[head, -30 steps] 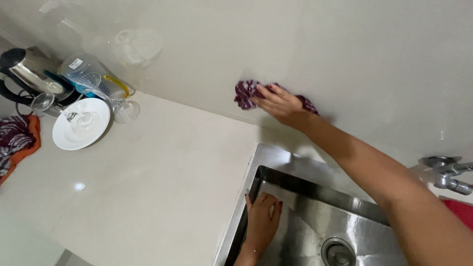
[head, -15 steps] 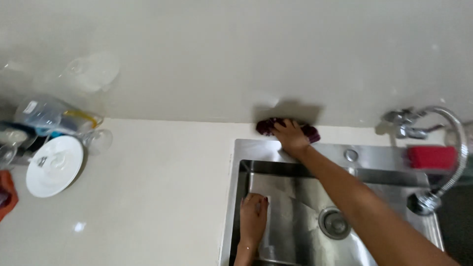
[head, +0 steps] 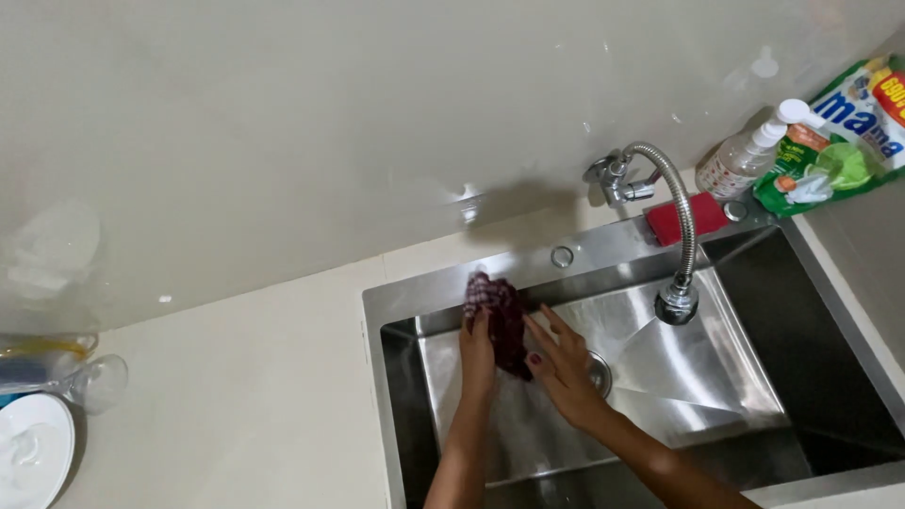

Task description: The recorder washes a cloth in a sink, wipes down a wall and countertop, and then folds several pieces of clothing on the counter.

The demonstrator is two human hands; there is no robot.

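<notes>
A dark red checked cloth (head: 500, 316) hangs over the steel sink (head: 396, 311), between both my hands. My left hand (head: 478, 347) grips its left side from below. My right hand (head: 558, 358) holds its right edge, fingers spread toward the cloth. Both hands are inside the basin, left of the drain (head: 598, 373). The flexible tap spout (head: 677, 300) hangs just right of my right hand, not touching it.
A red sponge (head: 685, 218), a spray bottle (head: 754, 151) and a green refill pouch (head: 839, 132) stand behind the sink at the right. A white plate (head: 33, 462) and an upturned glass (head: 94, 385) sit on the cream counter (head: 236, 405) at far left.
My right hand brought the cloth down from the wall into the sink. My left hand left the sink edge and took hold of the cloth. The view swung right.
</notes>
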